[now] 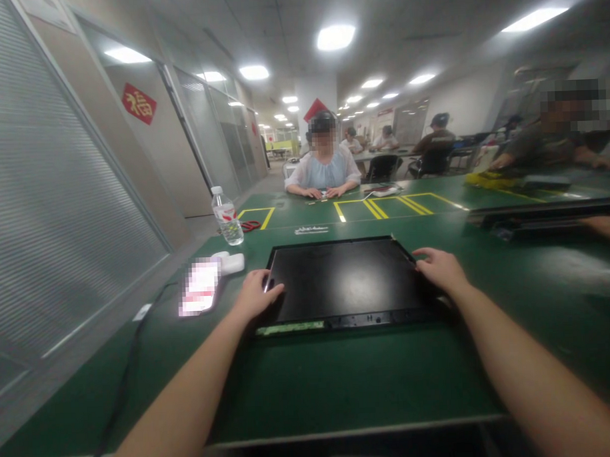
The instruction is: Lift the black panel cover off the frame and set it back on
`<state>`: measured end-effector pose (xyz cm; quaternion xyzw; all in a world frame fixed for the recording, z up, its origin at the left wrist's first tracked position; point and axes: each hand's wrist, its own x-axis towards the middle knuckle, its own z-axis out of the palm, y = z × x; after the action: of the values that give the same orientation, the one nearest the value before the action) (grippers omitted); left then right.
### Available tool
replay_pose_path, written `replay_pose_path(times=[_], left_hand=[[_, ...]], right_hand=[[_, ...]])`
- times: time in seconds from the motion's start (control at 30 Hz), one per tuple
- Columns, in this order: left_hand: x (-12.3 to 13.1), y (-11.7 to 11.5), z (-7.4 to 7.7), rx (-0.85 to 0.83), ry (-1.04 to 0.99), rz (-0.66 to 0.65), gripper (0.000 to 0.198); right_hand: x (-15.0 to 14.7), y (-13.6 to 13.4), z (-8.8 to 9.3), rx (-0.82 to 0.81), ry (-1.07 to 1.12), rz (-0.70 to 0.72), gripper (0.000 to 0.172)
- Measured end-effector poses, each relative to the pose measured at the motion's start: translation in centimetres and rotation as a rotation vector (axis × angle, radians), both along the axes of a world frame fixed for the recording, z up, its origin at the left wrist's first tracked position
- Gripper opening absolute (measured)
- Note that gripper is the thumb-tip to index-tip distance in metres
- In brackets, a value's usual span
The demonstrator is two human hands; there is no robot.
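Observation:
A flat black display panel [347, 277] in a thin black frame lies face up on the green table in front of me. A pale green strip [291, 328] runs along the left part of its near edge. My left hand [257, 295] grips the panel's left edge, thumb over the top and fingers at the outer side. On the opposite side my right hand [442, 269] holds the right edge, its fingertips against the frame; part of its grip is hidden.
Left of the panel are a lit phone [201, 285], a white case [232, 263], a water bottle [227, 216] and red-handled scissors [249, 226]. A black cable [127, 368] crosses the table's left side. Across sits a person [323, 164]; another person [542, 140] works at right beside long black parts [545, 219].

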<state>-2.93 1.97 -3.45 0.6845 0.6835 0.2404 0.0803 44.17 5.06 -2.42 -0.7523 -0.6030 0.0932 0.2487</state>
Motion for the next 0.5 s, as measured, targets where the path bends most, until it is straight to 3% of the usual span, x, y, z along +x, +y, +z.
replay_pose_path(times=[0.2, 0.5], left_hand=[[-1.5, -0.1, 0.6, -0.012, 0.252, 0.081, 0.043], [-1.5, 0.9, 0.0, -0.04, 0.114, 0.019, 0.031]], right_hand=[[0.7, 0.0, 0.1, 0.006, 0.016, -0.098, 0.035], [1.0, 0.8, -1.0, -0.19, -0.059, -0.055, 0.025]])
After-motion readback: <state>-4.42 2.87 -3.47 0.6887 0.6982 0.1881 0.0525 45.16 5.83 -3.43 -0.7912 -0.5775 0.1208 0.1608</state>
